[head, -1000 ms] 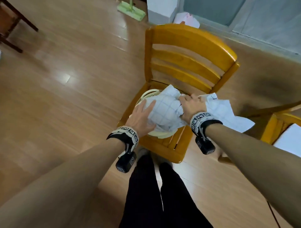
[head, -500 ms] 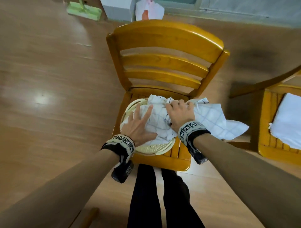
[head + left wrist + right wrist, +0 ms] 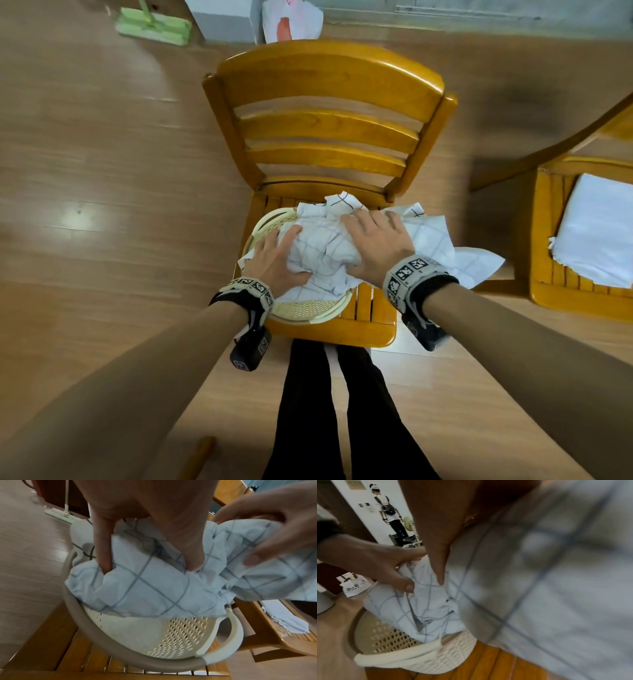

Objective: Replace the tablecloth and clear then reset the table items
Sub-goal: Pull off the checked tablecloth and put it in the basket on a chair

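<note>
A crumpled white tablecloth with thin dark checks fills a cream perforated basket on the seat of a yellow wooden chair. My left hand presses on the cloth's left side. In the left wrist view its straight fingers dig into the bundle. My right hand lies over the right side of the bundle, and there its fingers and thumb wrap a fold. One loose end of the cloth spills over the seat's right edge.
A second yellow chair at the right carries a folded white cloth. A green mop head and a white bag lie on the floor behind the chair. Another person stands far off.
My right hand has gone from a fist on the cloth to spread fingers over the bundle. Both hands have pushed the cloth lower into the basket.
</note>
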Demonstrator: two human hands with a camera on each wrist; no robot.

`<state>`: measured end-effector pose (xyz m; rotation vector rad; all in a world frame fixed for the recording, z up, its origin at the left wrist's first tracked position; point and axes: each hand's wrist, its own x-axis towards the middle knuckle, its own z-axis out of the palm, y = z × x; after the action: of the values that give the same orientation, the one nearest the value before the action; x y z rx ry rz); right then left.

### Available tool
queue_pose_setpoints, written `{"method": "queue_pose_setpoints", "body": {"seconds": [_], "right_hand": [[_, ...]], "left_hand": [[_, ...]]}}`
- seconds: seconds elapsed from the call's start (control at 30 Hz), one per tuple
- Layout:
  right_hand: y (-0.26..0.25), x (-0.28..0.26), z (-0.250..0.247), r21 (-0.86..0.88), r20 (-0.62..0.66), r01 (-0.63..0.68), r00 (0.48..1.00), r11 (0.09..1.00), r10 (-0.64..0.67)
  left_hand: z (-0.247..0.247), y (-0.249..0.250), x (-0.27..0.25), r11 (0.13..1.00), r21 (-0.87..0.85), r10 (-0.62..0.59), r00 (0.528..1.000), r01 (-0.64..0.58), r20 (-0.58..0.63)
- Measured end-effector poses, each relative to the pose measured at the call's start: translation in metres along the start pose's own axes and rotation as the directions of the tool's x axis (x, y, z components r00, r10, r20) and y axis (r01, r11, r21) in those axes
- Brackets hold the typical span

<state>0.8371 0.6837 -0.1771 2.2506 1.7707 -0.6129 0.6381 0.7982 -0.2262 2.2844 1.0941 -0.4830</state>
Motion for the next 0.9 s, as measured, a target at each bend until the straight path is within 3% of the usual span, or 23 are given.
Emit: {"method": "queue_pose_setpoints", "body": {"seconds": [0.17, 0.23, 0.3, 0.4, 0.47, 0.6, 0.7, 0.77, 0.8, 0.9], "right_hand": [[0.05, -0.048, -0.008, -0.007, 0.143, -0.231, 0.963, 0.973, 0.229], [0.059, -0.056, -0.011, 0.099, 0.228, -0.343, 0.922, 0.934, 0.314], [0.057, -0.052, -0.015, 0.238, 0.241, -0.377, 0.916, 0.895, 0.321], [0.041, -0.034, -0.029, 0.314, 0.136, -0.283, 0.958, 0.906, 0.252], [0.02, -0.019, -0.041, 0.239, 0.086, -0.163, 0.985, 0.957, 0.147], [-0.028, 0.009, -0.056, 0.051, 0.175, 0.027, 0.984, 0.998, -0.035], [-0.048, 0.025, -0.053, 0.044, 0.205, 0.039, 0.978, 0.998, -0.047], [-0.06, 0.03, -0.042, 0.068, 0.2, 0.055, 0.977, 0.996, -0.068], [-0.068, 0.03, -0.034, 0.076, 0.204, 0.066, 0.976, 0.995, -0.08], [-0.092, 0.027, -0.005, 0.04, 0.222, 0.073, 0.972, 0.997, -0.08]], "left_hand": [[0.0, 0.003, 0.0, 0.999, -0.038, -0.032, 0.999, 0.033, 0.028], [0.001, 0.003, 0.001, 0.999, -0.03, -0.033, 0.998, 0.034, 0.055], [0.0, 0.004, 0.006, 0.999, -0.026, -0.043, 0.997, 0.045, 0.068], [-0.001, 0.0, 0.013, 0.992, -0.083, -0.089, 0.992, 0.096, 0.088], [-0.003, 0.002, 0.012, 0.997, -0.066, -0.029, 0.985, 0.041, 0.171], [-0.018, 0.001, 0.002, 0.999, -0.034, 0.049, 0.97, -0.042, 0.236], [-0.031, -0.022, -0.003, 0.996, -0.092, 0.025, 0.998, -0.02, 0.049], [-0.034, -0.043, -0.005, 0.998, -0.055, 0.01, 0.99, -0.018, -0.14], [-0.035, -0.054, -0.005, 1.0, -0.015, -0.021, 0.987, 0.019, -0.157], [-0.027, -0.078, -0.002, 0.967, -0.016, -0.251, 0.964, 0.254, 0.085]]}}
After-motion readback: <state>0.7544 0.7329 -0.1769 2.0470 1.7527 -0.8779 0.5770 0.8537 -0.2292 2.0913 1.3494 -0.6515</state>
